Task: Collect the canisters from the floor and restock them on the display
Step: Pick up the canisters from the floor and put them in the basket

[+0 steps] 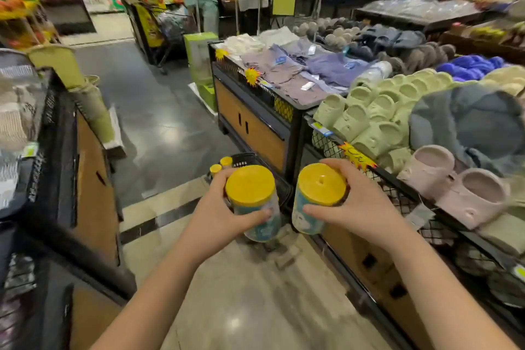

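- While left grip (218, 216) curls round left canister (251, 196) and right grip (366, 204) round right canister (319, 189), neither is restocked.
- Spare canisters (226, 161) wait at 12 o'clock by basket (250, 157).

Canisters (257, 207) clear plastic, matt yellow lids; floor (255, 307) glossy.

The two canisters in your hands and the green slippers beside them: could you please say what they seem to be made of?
The left canister and right canister: probably clear plastic, translucent walls with blue printed wraps; yellow lids look opaque, matte plastic, one with a moulded dimple. The green slippers: likely moulded foam or rubber, matte, seamless.
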`<action>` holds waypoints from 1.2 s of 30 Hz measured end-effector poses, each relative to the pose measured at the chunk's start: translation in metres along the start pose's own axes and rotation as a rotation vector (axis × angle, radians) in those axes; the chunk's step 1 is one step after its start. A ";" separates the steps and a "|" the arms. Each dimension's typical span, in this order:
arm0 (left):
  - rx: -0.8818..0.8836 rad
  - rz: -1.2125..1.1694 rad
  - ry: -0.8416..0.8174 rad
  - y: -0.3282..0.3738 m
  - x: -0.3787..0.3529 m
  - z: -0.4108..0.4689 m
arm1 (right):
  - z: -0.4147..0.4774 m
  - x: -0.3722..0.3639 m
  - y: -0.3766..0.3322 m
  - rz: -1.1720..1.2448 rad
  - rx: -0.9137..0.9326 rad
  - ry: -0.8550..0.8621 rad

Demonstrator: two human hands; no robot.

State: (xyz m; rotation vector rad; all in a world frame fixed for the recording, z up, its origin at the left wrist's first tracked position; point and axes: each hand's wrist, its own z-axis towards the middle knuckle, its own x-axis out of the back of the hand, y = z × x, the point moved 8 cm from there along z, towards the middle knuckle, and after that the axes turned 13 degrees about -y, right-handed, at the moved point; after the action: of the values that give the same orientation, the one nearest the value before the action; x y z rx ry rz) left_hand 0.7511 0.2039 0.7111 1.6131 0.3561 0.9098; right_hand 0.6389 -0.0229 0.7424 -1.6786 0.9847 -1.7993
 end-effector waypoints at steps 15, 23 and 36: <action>0.204 0.148 0.187 -0.115 0.155 0.226 | 0.351 -0.042 0.035 -0.011 0.109 -0.248; 0.289 0.155 0.145 -0.186 0.201 0.331 | 0.483 -0.072 0.053 -0.072 0.120 -0.355; 0.400 0.105 0.051 -0.367 0.216 0.478 | 0.654 -0.161 0.169 -0.125 -0.008 -0.435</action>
State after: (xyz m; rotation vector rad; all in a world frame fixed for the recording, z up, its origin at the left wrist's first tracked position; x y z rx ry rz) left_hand 1.3261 0.1140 0.4446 1.9911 0.5176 1.0054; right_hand 1.2828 -0.1201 0.4997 -2.0576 0.7095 -1.4081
